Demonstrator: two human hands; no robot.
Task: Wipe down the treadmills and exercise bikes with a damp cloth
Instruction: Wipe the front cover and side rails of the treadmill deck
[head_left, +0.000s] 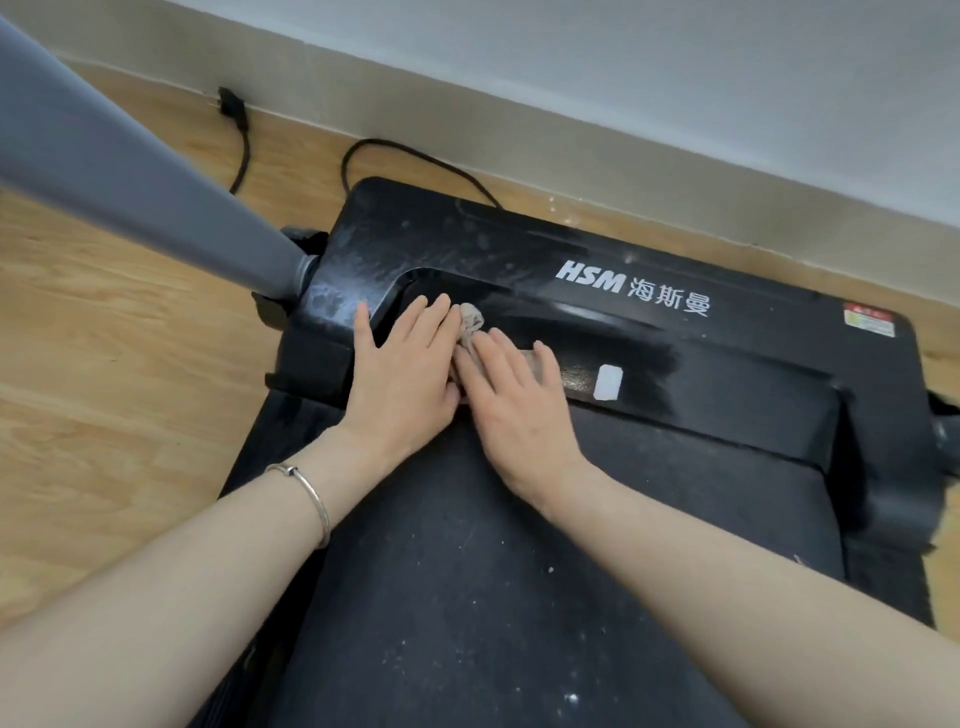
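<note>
- Beige crumpled cloth (471, 326): pressed onto glossy black treadmill hood (519, 244), left of centre.
- Laid flat, fingers straight: left hand (400, 379), right hand (517, 405); cloth pinned under right.
- Speckled matte belt (467, 597): open room nearer.

In the middle of the picture, my left hand (400, 379) and my right hand (514, 400) lie flat, side by side. A small tan cloth (471, 325) pokes out between them. They rest on the black front of the treadmill (519, 244). White specks dot the dark belt (493, 571) at the bottom. A gray pole (130, 182) fills the upper left. A black cord (415, 156) lies on the wood floor (104, 364) near the top.
</note>
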